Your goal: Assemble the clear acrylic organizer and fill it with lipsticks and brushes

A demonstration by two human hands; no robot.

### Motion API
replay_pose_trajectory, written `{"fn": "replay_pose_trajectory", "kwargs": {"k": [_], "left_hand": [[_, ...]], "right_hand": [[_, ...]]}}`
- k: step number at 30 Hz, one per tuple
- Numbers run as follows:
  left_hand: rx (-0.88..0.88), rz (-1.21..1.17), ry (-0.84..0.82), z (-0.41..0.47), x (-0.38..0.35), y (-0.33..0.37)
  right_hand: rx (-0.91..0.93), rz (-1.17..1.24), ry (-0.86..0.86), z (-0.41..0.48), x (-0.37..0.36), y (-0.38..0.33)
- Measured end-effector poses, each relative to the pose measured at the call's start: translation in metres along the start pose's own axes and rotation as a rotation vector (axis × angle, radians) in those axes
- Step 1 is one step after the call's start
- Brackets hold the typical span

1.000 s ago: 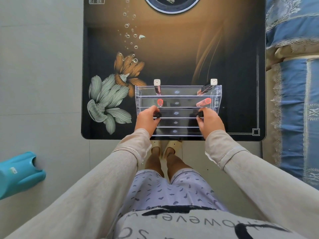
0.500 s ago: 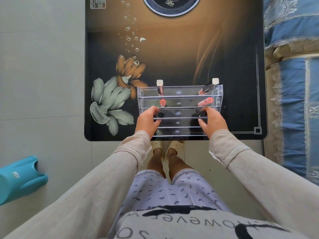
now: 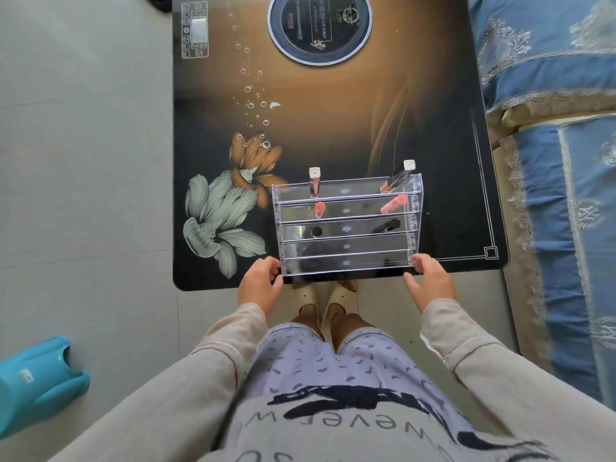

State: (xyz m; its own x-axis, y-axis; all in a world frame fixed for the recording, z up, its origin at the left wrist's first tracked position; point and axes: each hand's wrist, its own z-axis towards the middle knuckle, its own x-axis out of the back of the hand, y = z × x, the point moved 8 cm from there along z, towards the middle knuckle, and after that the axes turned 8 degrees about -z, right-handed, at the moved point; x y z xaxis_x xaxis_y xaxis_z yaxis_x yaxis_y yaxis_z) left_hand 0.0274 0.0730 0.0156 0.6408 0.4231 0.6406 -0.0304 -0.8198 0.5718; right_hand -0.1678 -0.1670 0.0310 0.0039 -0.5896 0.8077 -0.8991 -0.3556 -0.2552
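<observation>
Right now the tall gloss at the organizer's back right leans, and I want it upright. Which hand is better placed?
Probably right. The right hand is at the organizer's near right corner, on the leaning gloss's side; the left hand would have to cross every row.

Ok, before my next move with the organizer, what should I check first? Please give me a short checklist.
1. Left hand at near left corner of organizer: ok.
2. Right hand at near right corner: ok.
3. Firm grip: cannot tell.
4. Organizer away from table edge: not ok, it stands at the near edge.
5. Right back lipstick upright: not ok, leaning.
6. Two front rows free: ok.
</observation>
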Motion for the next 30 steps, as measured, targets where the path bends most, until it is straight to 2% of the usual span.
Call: {"fn": "replay_pose_trajectory", "kwargs": {"k": [4, 7, 10, 15, 20, 23, 30], "left_hand": [[0.311, 0.124, -0.373, -0.028, -0.022, -0.064], [0.376, 0.235, -0.456, -0.051, -0.016, -0.093], [0.46, 0.168, -0.355, -0.07, -0.005, -0.11], [0.594, -0.187, -0.073, -0.112, 0.004, -0.129], [0.749, -0.57, 0.143, -0.187, -0.034, -0.152], [0.836, -0.691, 0.191, -0.234, -0.073, -0.163], [1.059, -0.782, 0.165, -0.317, -0.142, -0.182]], "right_hand": [[-0.113, -0.036, -0.184, -0.024, -0.035, 0.036], [-0.128, -0.066, -0.282, -0.036, -0.055, 0.053], [-0.101, -0.116, -0.345, -0.041, -0.065, 0.058], [0.009, -0.227, -0.415, -0.018, -0.057, 0.047], [0.141, -0.37, -0.408, 0.007, -0.052, 0.021], [0.289, -0.468, -0.446, 0.007, -0.068, -0.005], [0.636, -0.583, -0.601, -0.05, -0.121, -0.091]]}}
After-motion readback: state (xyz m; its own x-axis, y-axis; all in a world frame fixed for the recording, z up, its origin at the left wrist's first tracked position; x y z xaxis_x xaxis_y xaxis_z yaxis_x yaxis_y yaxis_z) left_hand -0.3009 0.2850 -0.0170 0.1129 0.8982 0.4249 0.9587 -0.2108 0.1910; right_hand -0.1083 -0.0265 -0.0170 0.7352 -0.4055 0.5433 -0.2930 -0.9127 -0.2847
